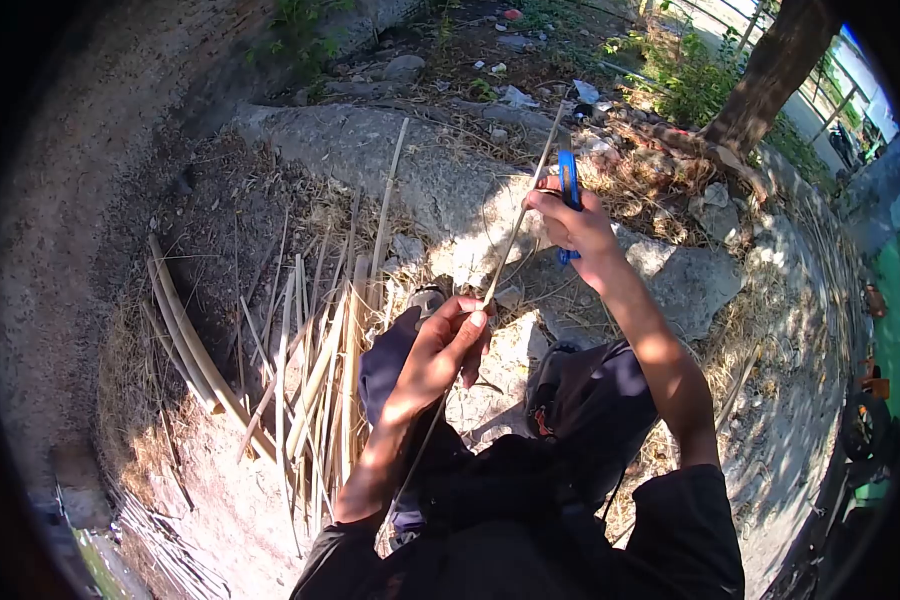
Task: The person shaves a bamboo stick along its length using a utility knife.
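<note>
A long, thin cane-like strip (515, 230) runs slantwise through both of my hands, its upper end pointing up and its lower part passing down over my lap. My left hand (442, 348) is closed on it, pinching it between thumb and fingers above my knees. Higher and to the right, my right hand (578, 228) is closed too, with thumb and fingertips at the strip's upper part. Also in my right hand is a blue-handled tool (568, 180), upright; the fingers partly hide it, and its exact kind I cannot make out.
Beside my left leg stand several split cane strips (315, 390), with thicker curved pieces (195, 350) farther left. More thin strips (175, 550) lie at lower left. Ahead are a large rock (370, 165), dry grass, litter and a tree trunk (775, 80).
</note>
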`<action>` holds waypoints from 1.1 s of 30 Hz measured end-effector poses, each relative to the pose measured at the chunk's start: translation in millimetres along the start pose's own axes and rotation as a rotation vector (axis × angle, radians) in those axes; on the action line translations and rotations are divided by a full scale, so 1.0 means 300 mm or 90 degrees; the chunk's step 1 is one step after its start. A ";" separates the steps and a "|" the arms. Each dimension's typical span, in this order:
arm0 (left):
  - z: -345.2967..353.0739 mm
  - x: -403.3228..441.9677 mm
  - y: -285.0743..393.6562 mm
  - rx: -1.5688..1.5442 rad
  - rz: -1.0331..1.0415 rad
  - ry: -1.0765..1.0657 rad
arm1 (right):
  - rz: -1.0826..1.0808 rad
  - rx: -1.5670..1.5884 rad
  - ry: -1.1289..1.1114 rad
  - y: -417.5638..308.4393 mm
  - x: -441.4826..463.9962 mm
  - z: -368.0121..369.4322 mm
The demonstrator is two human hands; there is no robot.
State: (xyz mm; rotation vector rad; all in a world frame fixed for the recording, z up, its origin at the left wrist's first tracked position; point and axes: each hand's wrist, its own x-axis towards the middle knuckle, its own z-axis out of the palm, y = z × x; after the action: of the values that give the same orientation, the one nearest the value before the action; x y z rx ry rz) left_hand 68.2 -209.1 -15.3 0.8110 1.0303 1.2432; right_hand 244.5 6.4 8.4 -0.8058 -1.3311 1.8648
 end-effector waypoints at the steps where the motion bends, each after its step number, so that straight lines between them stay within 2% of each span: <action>1: 0.001 -0.012 -0.008 -0.015 0.008 -0.012 | -0.001 0.017 0.011 -0.001 0.003 -0.005; 4: -0.018 -0.048 -0.028 -0.046 -0.017 -0.035 | -0.061 0.118 0.038 -0.027 -0.007 -0.003; 8: -0.030 -0.070 -0.044 -0.011 -0.034 -0.083 | -0.082 0.148 0.009 -0.030 -0.007 -0.016; 15: -0.019 -0.074 -0.043 0.001 -0.031 -0.057 | -0.110 0.078 0.035 -0.043 -0.018 -0.004; 17: -0.021 -0.069 -0.051 0.000 -0.023 -0.041 | -0.134 -0.172 0.095 -0.054 -0.030 -0.004; 18: -0.024 -0.064 -0.052 -0.021 -0.010 -0.024 | -0.134 -0.171 0.094 -0.035 -0.036 -0.005; 20: -0.033 -0.050 -0.050 -0.041 0.005 -0.005 | -0.342 -0.369 0.040 0.022 -0.063 -0.001; 21: -0.037 -0.043 -0.049 -0.052 0.000 0.012 | -0.338 -0.547 0.029 -0.017 -0.114 0.037; 22: -0.042 -0.038 -0.050 -0.064 -0.006 0.030 | -0.338 -0.546 0.026 0.003 -0.137 0.058; 24: -0.055 -0.026 -0.065 -0.074 0.004 0.034 | -0.466 -0.701 -0.067 0.047 -0.166 0.091; 27: -0.062 -0.015 -0.080 -0.086 0.026 0.032 | -0.541 -0.755 -0.112 0.106 -0.170 0.102; 33: -0.061 0.002 -0.096 -0.021 0.073 0.063 | -0.554 -0.768 -0.086 0.133 -0.172 0.100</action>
State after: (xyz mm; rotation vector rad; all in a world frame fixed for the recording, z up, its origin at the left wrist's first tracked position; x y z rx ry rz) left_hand 61.3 -214.2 -48.2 0.7980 1.0516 1.4060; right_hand 242.2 -60.7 -16.7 -0.4482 -2.3872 0.3313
